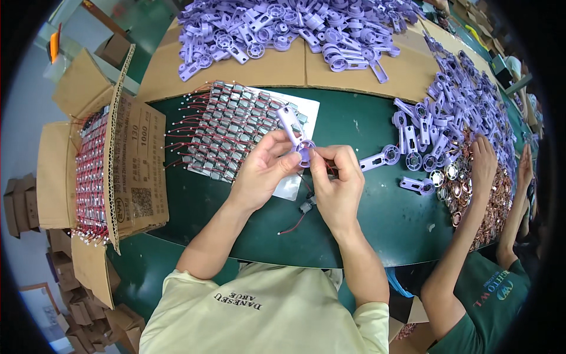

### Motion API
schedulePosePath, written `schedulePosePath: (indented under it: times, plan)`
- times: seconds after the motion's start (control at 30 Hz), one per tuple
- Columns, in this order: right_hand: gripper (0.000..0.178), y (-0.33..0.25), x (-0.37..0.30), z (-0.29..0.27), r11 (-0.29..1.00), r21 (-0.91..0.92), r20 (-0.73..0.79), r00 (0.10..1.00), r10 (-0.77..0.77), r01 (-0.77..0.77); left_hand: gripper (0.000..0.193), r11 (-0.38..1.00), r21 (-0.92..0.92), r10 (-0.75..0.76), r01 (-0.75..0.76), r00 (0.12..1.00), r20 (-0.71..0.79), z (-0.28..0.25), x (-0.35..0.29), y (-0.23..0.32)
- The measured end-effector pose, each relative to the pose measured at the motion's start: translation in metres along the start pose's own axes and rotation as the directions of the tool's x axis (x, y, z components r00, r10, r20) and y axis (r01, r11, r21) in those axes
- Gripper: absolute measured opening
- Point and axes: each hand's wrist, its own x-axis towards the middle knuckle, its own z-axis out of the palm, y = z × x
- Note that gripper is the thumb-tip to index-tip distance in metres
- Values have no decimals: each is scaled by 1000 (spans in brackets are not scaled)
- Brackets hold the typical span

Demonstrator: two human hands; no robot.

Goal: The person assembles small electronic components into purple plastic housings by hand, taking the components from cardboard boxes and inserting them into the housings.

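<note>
Both curled inward mid-frame on my feed, the left hand and right hand pinch a purple casing, its long axis slanting, handle toward upper left.

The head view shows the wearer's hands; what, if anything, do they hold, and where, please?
Left hand and right hand pinch a purple casing by its round ring end.

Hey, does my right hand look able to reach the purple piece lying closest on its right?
Probably yes: that purple piece lies close beside your right hand, nothing visible between, though the hand is currently occupied at the held part.
</note>
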Motion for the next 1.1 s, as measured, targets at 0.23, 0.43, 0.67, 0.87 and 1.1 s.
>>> schedulePosePath:
  times: [0.23, 0.43, 0.67, 0.87, 1.1]
  plan:
    - [9, -5, 3, -1, 998, 14, 5, 998, -62, 62, 39, 997, -78, -5, 7, 1000, 27, 4, 0, 1]
    - [8, -5, -12, -2, 980, 113, -15, 986, 168, -165, 34, 1000, -17, 21, -20, 998, 66, 5, -10, -10]
    - [7, -5, -8, 0, 966, 198, -27, 984, 174, -165, 31, 987, -140, 93, -83, 993, 69, 15, -5, -6]
    - [8, -1, -7, 4, 973, 186, -48, 988, 145, -134, 33, 980, -167, 126, -109, 988, 92, 15, -1, -8]
    - [9, -3, -9, 0, 987, 134, -52, 994, 93, -85, 33, 980, -157, 136, -119, 985, 107, 17, -5, -8]
